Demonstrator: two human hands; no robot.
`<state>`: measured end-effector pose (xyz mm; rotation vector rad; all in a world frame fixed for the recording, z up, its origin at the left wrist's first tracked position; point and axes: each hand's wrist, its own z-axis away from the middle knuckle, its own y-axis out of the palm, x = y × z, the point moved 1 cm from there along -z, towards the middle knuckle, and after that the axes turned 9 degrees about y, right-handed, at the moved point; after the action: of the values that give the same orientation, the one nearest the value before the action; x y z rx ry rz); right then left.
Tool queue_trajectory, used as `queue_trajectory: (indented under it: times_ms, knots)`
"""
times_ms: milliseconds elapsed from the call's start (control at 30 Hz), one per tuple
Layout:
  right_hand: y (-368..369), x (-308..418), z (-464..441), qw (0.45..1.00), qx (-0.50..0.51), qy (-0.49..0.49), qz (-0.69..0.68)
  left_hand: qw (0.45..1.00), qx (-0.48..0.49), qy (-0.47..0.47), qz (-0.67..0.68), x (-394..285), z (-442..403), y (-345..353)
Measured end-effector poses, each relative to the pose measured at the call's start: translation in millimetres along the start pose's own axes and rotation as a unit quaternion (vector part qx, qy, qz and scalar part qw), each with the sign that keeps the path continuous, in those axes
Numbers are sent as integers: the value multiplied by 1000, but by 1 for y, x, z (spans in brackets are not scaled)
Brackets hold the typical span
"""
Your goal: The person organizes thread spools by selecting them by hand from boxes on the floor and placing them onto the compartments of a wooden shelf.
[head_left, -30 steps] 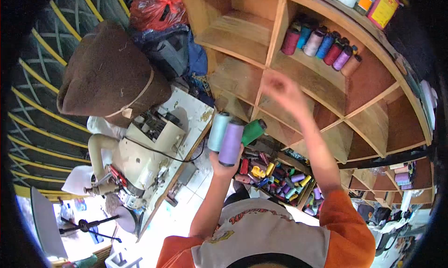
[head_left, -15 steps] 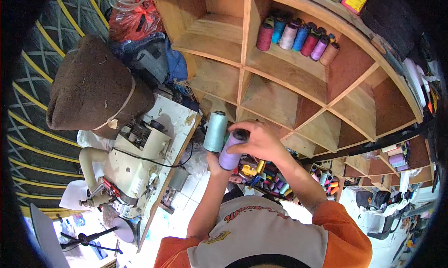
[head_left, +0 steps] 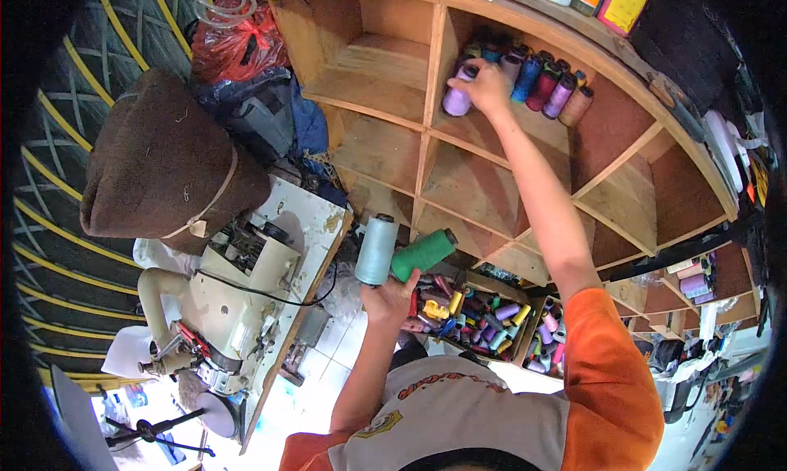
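Observation:
My left hand [head_left: 387,297] is closed around the lower ends of two thread spools in front of the shelf. One is a light blue thread spool [head_left: 376,250], nearly upright; the other, a green thread spool [head_left: 422,255], leans to the right. Higher up, my right hand [head_left: 489,87] reaches into the upper middle compartment, its fingers around the top of a lilac thread spool [head_left: 457,102]. That spool stands at the left front of a row of spools, including a blue one [head_left: 527,79], a dark red one [head_left: 544,86] and a purple one [head_left: 559,96]. My right hand partly hides the row.
The wooden shelf [head_left: 426,135] curves across the view, with dividers between compartments. Boxes of mixed spools [head_left: 492,315] sit below it. To the left are a sewing machine [head_left: 238,307] on a table [head_left: 307,204] and a brown fabric bundle [head_left: 156,168]. Bottles [head_left: 623,4] stand on top.
My right hand has carried the lilac spool from beside my left hand up into the shelf compartment. The green spool, hidden before, now shows in my left hand beside the light blue one.

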<state>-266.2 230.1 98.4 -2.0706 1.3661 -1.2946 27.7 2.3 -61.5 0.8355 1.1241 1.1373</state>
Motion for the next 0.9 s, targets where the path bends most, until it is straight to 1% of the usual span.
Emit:
queue_trajectory:
  times_ms: [67, 100, 133, 233, 333, 467, 533, 567, 667, 700, 733, 767, 800, 833, 867, 900]
  knots:
    - [12, 1, -4, 999, -13, -21, 22, 1000, -9, 7, 6, 2, 0, -5]
    - [15, 2, -5, 999, -18, -16, 27, 1000, -19, 9, 3, 2, 2, -7]
    - [15, 1, -4, 999, -14, -31, 19, 1000, -27, 12, -1, 1, 2, -7]
    - [15, -6, -7, 997, -18, -70, -1, 1000, 15, 18, -3, -1, -2, -16]
    - [17, -10, -6, 994, -19, -103, -10, 1000, -18, 14, -11, 0, -2, -13]
    - [26, -19, -4, 988, -52, -146, -30, 999, -15, 20, -22, 3, -2, -6]
    - [16, -9, 8, 985, -97, -138, -45, 999, -21, 16, -24, 4, -4, 1]
    - [9, -3, 20, 983, -115, -132, -53, 1000, 3, 16, -21, 4, -4, 3]
    - [-20, 5, 61, 985, -104, -119, -66, 999, 23, 14, 18, 6, -6, 13]
    - [-23, 0, 80, 991, -71, -80, -80, 999, 25, 9, 25, 5, -7, 14]
    - [-37, 2, 102, 988, 78, -5, -137, 999, 30, 4, 32, 5, -9, 16]
    - [-53, 5, 127, 953, 225, 69, -189, 999, 36, 0, 41, 6, -11, 18]
    - [-58, 4, 156, 909, 319, 99, -251, 998, 40, -1, 53, 5, -11, 19]
    - [-59, -1, 181, 851, 406, 124, -309, 997, 46, -2, 66, 5, -13, 22]
    - [-61, -7, 199, 862, 429, 47, -267, 996, 52, -5, 77, 6, -15, 24]
    - [-84, 11, 208, 786, 519, 179, -284, 996, 51, -19, 70, 6, -18, 25]
